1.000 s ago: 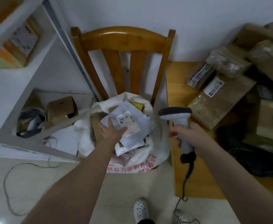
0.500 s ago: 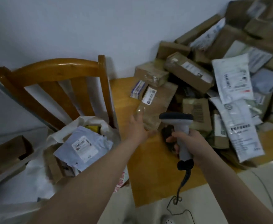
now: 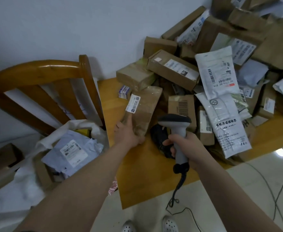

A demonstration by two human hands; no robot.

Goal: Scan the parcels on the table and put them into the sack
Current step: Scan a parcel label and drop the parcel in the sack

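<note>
My left hand grips the near end of a flat brown taped parcel with a white label, lying at the left edge of the parcel heap on the wooden table. My right hand holds a grey barcode scanner by its handle, its head just right of that parcel. The white sack sits open on the chair at the left, with a pale blue mailer bag on top inside it.
Many cardboard boxes and white plastic mailers are heaped over the right and back of the table against the wall. The wooden chair back rises behind the sack. The scanner cable trails down to the tiled floor by my shoes.
My view swung right from the sack to the table. My left hand left the blue mailer in the sack, reached to the brown parcel and now grips it. The scanner stays in my right hand.
</note>
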